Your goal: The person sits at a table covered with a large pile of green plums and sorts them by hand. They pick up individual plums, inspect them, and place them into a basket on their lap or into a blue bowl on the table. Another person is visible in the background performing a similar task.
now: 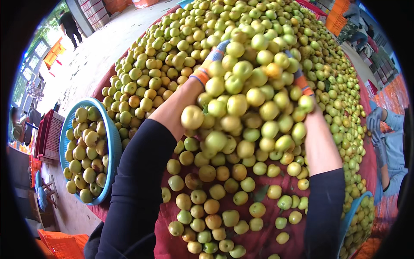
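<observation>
A large heap of green and yellowish round fruit, which look like jujubes or small apples (pixel 181 61), lies on a dark red cloth (pixel 265 194). My left hand (pixel 212 63), in a knit glove with an orange cuff, reaches into the left side of the pile. My right hand (pixel 299 76), gloved likewise, is at its right side. Between my forearms many fruits are bunched and some look blurred, as if tumbling. Fruit hides most of both hands, so their fingers' grip cannot be made out. Looser fruit lies on the cloth nearer to me.
A blue plastic basket (pixel 118 155) of fruit stands at the left, another (pixel 351 210) at the lower right. Red crates (pixel 48 132) and an orange crate (pixel 63 242) are at the left. A person with grey gloves (pixel 375 119) is close at the right; others are farther off.
</observation>
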{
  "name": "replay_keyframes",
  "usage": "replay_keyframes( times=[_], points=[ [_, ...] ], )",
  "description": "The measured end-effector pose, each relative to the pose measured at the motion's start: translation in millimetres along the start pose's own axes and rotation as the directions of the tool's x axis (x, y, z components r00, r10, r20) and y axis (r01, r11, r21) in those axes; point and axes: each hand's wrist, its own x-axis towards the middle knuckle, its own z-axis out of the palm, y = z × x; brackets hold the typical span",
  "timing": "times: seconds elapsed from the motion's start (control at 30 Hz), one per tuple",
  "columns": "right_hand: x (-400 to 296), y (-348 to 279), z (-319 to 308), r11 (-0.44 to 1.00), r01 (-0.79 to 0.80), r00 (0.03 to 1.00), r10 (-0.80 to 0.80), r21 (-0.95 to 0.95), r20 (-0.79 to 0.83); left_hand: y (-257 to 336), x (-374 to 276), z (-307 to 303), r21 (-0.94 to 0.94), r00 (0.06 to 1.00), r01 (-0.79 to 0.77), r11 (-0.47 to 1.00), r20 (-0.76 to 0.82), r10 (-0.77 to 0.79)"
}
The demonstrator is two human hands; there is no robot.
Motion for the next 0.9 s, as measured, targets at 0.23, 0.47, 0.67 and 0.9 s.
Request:
replay_keyframes(
  times=[0.23, 0.47, 0.67, 0.9],
  points=[
    [-64, 10, 15, 0.993, -0.026, 0.986, 0.045, -0.118, 0.163, -12, -27, 12, 0.364, 0.934, -0.146, 0.92, 0.356, 0.007],
    [-137, -10, 40, 0.986, -0.012, 0.955, 0.06, -0.165, 0.291, 110, -100, 51, 0.434, 0.867, 0.249, 0.866, 0.299, -0.399],
    [-202, -33, 45, 0.986, 0.011, 0.941, 0.045, -0.164, 0.336, 148, -146, 69, 0.65, 0.845, 0.124, 0.75, 0.327, -0.422],
    [-285, -65, 25, 0.821, 0.197, 0.966, -0.069, -0.536, 0.25, 227, -212, 58, 0.847, 0.856, -0.18, 0.499, 0.385, -0.345]
  ],
)
